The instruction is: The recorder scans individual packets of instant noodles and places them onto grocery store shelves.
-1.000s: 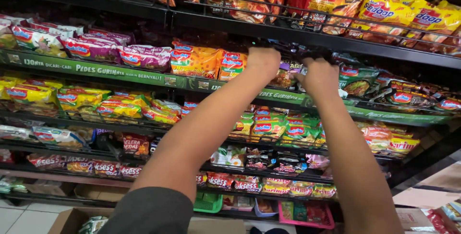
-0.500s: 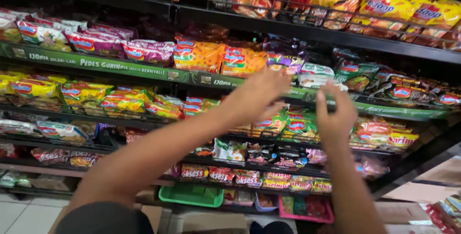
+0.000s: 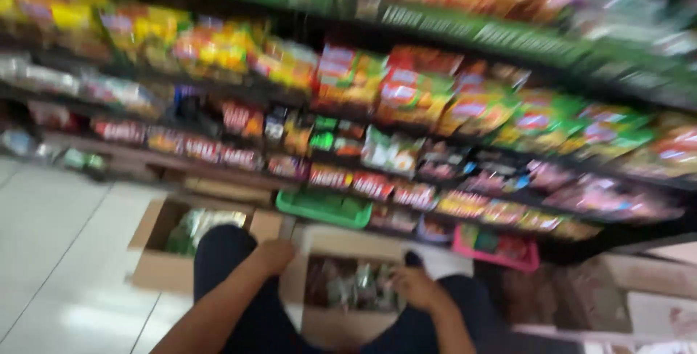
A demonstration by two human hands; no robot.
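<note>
Both hands have been lowered from the upper shelf to an open cardboard box point(image 3: 341, 325) of packets.
Left hand point(image 3: 277, 254) is rested at its left rim, right hand point(image 3: 415, 287) inside; neither grip can be told through blur.

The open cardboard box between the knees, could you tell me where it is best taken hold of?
Probably by its two side walls, from above. The cardboard box sits open on the floor, full of packets. The left hand is at its left edge and the right hand at its right, so both sides seem reachable.
</note>
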